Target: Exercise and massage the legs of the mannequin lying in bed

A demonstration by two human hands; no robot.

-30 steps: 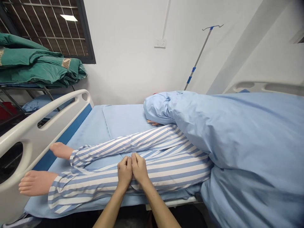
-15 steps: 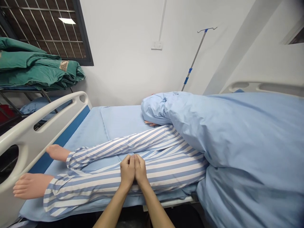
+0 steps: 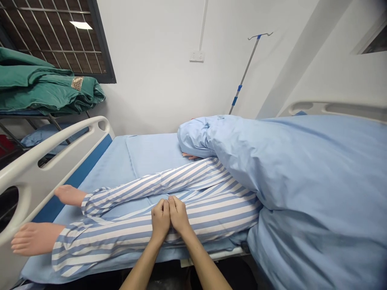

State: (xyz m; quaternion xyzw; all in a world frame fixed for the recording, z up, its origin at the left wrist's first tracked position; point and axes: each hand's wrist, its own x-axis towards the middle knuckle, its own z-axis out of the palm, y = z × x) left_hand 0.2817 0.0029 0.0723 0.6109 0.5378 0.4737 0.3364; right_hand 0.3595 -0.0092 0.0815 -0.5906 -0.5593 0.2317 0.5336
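The left hand and right hand, loosely fisted and pressed together, are over striped trousers near the front edge of the bed.

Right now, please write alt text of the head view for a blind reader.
Left hand and right hand, curled side by side, are over striped trousers of a barefoot figure on a bed; a blue quilt hides most of the rest.

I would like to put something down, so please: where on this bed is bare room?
The widest bare patch is the far-side sheet, bordered by the footboard, the far trouser leg and the blue quilt. A narrow strip shows between that leg and the near trouser leg. The near side is crowded by this leg, left hand and right hand.
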